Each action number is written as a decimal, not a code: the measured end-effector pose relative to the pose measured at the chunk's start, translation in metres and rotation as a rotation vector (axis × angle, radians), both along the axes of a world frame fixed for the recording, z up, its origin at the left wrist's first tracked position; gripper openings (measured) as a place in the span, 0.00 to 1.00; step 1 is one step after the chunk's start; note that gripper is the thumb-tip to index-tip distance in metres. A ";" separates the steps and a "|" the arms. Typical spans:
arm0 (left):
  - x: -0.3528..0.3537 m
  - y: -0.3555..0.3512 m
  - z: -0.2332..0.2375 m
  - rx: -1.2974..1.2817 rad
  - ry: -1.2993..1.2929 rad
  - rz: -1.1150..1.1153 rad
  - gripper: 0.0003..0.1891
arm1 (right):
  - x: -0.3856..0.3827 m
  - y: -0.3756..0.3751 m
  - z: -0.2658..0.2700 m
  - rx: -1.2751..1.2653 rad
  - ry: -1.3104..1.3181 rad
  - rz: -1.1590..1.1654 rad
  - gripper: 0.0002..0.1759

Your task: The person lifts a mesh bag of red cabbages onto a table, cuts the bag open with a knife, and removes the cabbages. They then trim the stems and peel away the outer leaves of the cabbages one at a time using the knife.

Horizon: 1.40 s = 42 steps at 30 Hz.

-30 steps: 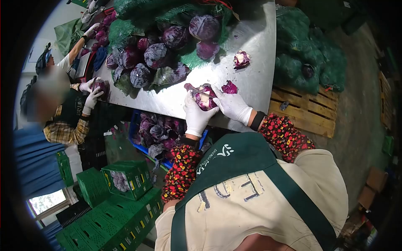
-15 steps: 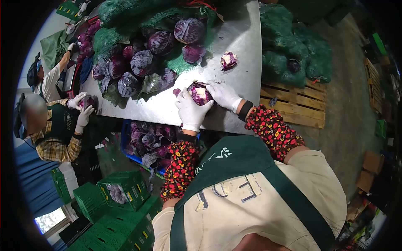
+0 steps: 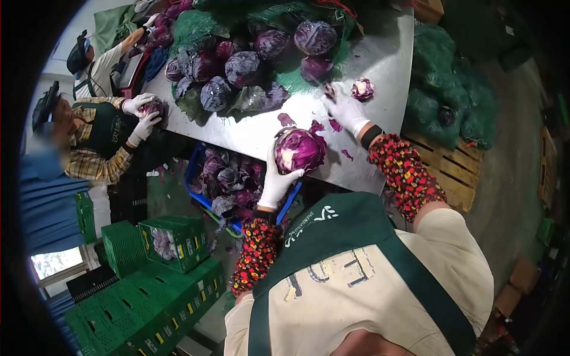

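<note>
My left hand (image 3: 276, 184), in a white glove, grips a red cabbage (image 3: 306, 151) from its near left side, at the front edge of the metal table. A pale cut stem end shows on the cabbage. My right hand (image 3: 347, 113), also gloved, is over the table, apart from this cabbage. Its fingers are closed around something small and dark that I cannot make out. Just right of its fingers lies a small trimmed cabbage piece (image 3: 363, 89) with a pale core. Loose purple leaf scraps (image 3: 335, 125) lie between the hands.
Whole red cabbages (image 3: 242, 68) lie on green netting at the table's back left. A blue crate (image 3: 191, 178) of purple leaves stands below the edge. Two co-workers (image 3: 98, 133) are on the left. Green crates (image 3: 142, 314), full net sacks (image 3: 469, 113) and a pallet (image 3: 454, 169) surround the table.
My right hand has moved away from the cabbage, further over the table. The left hand now holds the cabbage alone, turned differently. More leaf scraps lie on the table, and the whole view has shifted.
</note>
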<state>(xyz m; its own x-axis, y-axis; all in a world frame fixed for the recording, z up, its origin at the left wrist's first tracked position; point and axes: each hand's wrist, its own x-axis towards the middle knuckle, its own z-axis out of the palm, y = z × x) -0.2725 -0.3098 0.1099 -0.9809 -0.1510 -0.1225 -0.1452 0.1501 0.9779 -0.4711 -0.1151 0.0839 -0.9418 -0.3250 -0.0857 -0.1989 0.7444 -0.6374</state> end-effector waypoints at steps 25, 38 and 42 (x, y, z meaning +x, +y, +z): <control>-0.067 0.039 -0.002 -0.660 0.012 -0.120 0.55 | 0.032 0.020 -0.023 0.094 0.181 0.488 0.18; -0.052 0.040 -0.007 -0.716 0.147 -0.084 0.57 | 0.042 0.025 0.013 0.041 0.026 0.241 0.28; -0.059 0.040 -0.002 -0.641 -0.046 -0.135 0.58 | 0.066 0.025 0.030 0.038 -0.029 0.319 0.29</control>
<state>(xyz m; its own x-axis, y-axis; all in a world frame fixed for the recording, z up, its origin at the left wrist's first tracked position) -0.3314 -0.2699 0.1078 -0.9923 -0.0836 -0.0911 -0.1233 0.7210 0.6818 -0.4049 -0.0902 0.1138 -0.7896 -0.5999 -0.1288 -0.4084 0.6706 -0.6193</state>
